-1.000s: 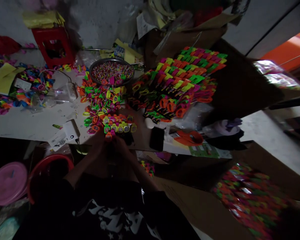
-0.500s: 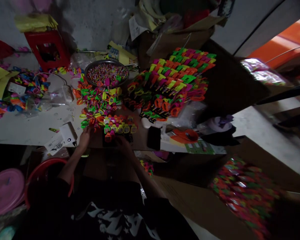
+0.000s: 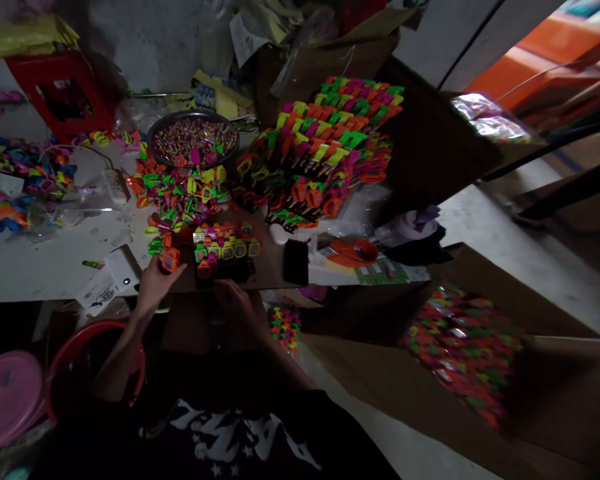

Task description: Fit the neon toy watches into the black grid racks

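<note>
My left hand (image 3: 154, 283) is at the table's near edge, its fingers closed on a small orange toy piece (image 3: 169, 260). My right hand (image 3: 235, 303) rests just below a dark tray (image 3: 225, 270) that carries a row of small bright toy pieces (image 3: 225, 248); its fingers are in shadow. Behind the tray lies a loose heap of neon plastic pieces (image 3: 183, 190), and beyond that a round metal bowl (image 3: 193, 140) full of tiny coloured bits.
A big stack of neon toys (image 3: 325, 143) stands at the right on cardboard. A black phone (image 3: 296, 261), orange scissors (image 3: 353, 251), a white charger (image 3: 123, 270), a red stool (image 3: 60, 87), a red bucket (image 3: 87, 353), a pink lid (image 3: 7, 397) and a bag of toys (image 3: 460, 350) surround me.
My left hand went out left to the loose pieces and now holds an orange one up. My right hand dropped back a little from the tray. The camera swung right.
</note>
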A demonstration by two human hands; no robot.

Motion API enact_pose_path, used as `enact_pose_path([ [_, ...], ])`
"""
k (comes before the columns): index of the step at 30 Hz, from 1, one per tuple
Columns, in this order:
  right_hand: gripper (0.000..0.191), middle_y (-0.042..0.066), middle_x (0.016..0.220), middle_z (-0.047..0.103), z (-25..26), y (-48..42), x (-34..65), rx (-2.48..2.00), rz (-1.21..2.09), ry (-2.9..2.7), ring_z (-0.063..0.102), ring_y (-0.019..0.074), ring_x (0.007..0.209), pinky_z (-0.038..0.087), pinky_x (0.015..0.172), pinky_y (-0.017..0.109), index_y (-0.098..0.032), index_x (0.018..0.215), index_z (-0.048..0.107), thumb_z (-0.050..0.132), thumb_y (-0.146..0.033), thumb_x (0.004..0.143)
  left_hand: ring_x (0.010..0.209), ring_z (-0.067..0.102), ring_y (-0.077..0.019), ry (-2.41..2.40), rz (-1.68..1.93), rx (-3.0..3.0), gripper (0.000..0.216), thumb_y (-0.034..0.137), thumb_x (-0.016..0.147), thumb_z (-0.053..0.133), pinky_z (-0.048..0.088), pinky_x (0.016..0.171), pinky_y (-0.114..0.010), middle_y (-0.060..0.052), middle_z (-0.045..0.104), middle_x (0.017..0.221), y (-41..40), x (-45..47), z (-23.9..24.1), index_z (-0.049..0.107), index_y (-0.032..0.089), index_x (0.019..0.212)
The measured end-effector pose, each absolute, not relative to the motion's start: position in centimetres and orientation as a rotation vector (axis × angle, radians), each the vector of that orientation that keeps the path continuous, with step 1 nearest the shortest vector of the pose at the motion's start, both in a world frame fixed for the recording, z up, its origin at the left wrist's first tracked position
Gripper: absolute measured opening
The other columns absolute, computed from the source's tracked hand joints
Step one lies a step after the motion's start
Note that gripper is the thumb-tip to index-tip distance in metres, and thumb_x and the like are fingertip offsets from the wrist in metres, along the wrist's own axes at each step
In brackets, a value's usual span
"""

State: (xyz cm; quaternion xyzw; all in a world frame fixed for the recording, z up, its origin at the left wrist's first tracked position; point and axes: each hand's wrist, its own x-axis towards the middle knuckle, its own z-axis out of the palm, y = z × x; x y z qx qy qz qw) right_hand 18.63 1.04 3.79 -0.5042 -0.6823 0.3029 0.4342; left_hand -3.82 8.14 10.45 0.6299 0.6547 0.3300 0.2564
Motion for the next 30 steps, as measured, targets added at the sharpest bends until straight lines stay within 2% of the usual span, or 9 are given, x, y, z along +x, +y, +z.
enact_pose_path([
  [3,0.032,0.009,0.118,0.064,4.1,0.1,16.8,-1.168,0.766,-1.771,0.066,0.0159,0.097,0.054,0.080,0.024,-0.022,0.123,0.062,0.057,-0.022,0.091,0.061,0.060,-0.0135,1.625,0.833,1.696,0.036,0.052,0.074,0.072,0.050,0.060,-0.024,0.002,0.064,0.069,4.1,-1.9,10.8,0.060,0.020,0.085],
  [6,0.031,0.010,0.119,0.063,4.0,-0.4,16.0,-1.098,0.829,-1.797,0.065,0.0156,0.102,0.053,0.084,0.024,-0.021,0.120,0.065,0.052,-0.017,0.092,0.062,0.059,-0.0132,1.497,0.858,1.750,0.038,0.052,0.070,0.077,0.052,0.063,-0.025,0.002,0.061,0.069,1.5,0.1,10.2,0.057,0.021,0.079],
  [11,0.024,0.012,0.112,0.068,2.3,1.7,18.0,-1.297,0.909,-1.613,0.065,0.0193,0.101,0.052,0.088,0.028,-0.016,0.108,0.069,0.054,-0.021,0.090,0.084,0.065,-0.0174,1.362,0.938,1.760,0.045,0.051,0.068,0.078,0.055,0.078,-0.030,-0.004,0.066,0.096,1.2,0.9,7.9,0.057,0.021,0.095],
  [16,0.026,0.009,0.093,0.073,-0.7,5.6,20.2,-1.564,1.006,-1.431,0.067,0.0225,0.087,0.054,0.080,0.032,-0.012,0.097,0.070,0.056,-0.032,0.089,0.075,0.064,-0.0166,1.562,0.760,1.611,0.019,0.039,0.083,0.061,0.053,0.075,-0.030,-0.002,0.065,0.082,4.1,-2.3,4.5,0.058,0.020,0.087],
  [18,0.026,0.008,0.090,0.074,-1.7,6.3,20.3,-1.602,1.041,-1.451,0.066,0.0227,0.086,0.053,0.078,0.031,-0.012,0.095,0.070,0.058,-0.034,0.087,0.077,0.065,-0.0180,1.780,0.733,1.572,0.018,0.031,0.083,0.060,0.053,0.076,-0.031,-0.005,0.066,0.089,5.7,-4.0,3.3,0.058,0.019,0.097],
  [23,0.020,0.010,0.089,0.074,-2.8,6.6,20.0,-1.669,0.987,-1.562,0.068,0.0231,0.085,0.053,0.078,0.030,-0.012,0.091,0.071,0.060,-0.028,0.087,0.113,0.059,-0.0269,2.024,0.610,1.716,0.036,0.021,0.083,0.058,0.049,0.097,-0.039,-0.015,0.056,0.126,8.3,-7.1,1.8,0.055,0.017,0.119],
  [26,0.016,0.011,0.096,0.074,-2.5,6.7,19.9,-1.590,0.920,-1.674,0.069,0.0229,0.092,0.052,0.083,0.029,-0.014,0.096,0.072,0.060,-0.021,0.087,0.120,0.055,-0.0290,2.017,0.492,1.800,0.042,0.020,0.087,0.054,0.047,0.100,-0.040,-0.017,0.050,0.135,8.8,-7.7,1.4,0.052,0.016,0.129],
  [30,0.022,0.012,0.108,0.073,-1.6,7.0,19.6,-1.609,0.883,-1.763,0.068,0.0244,0.099,0.051,0.089,0.032,-0.015,0.106,0.071,0.059,-0.016,0.088,0.126,0.051,-0.0301,2.007,0.356,1.876,0.045,0.012,0.090,0.042,0.044,0.104,-0.041,-0.018,0.049,0.139,9.5,-8.1,1.3,0.052,0.016,0.133],
])
